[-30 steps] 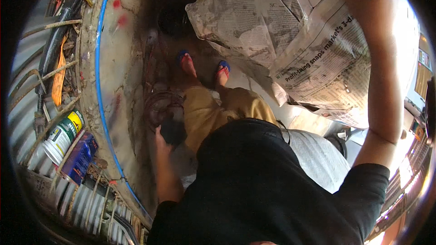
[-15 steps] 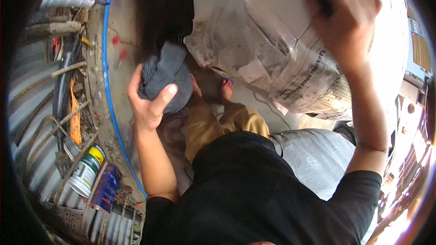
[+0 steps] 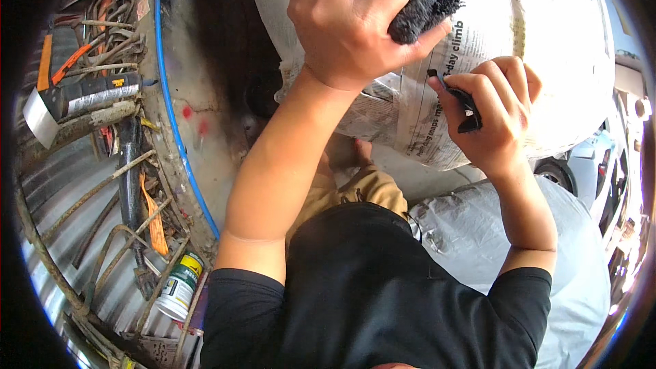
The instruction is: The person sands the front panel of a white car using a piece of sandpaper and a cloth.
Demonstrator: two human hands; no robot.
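My left hand (image 3: 345, 31) grips a dark grey fluffy cloth (image 3: 434, 0), held up in front of a large rounded white body wrapped with newspaper (image 3: 427, 113). The picture's top edge cuts off part of that hand. To its right and nearer to me, my right hand (image 3: 495, 106) has its fingers curled around a small black flat piece (image 3: 469, 111) whose kind I cannot make out. It is over the newspaper's near right side. Whether the cloth touches the white body does not show.
On the left, a metal rack (image 3: 119, 164) holds tools, orange-handled pieces and a white-and-green can (image 3: 181, 287). A blue hose (image 3: 167, 96) runs beside it. Grey plastic sheeting (image 3: 471, 246) covers something at my right, with a parked car (image 3: 581, 164) beyond.
My left hand has swung up and right with the cloth, from beside my legs to the white body. My right hand has come down nearer to me, and the black piece now shows in it.
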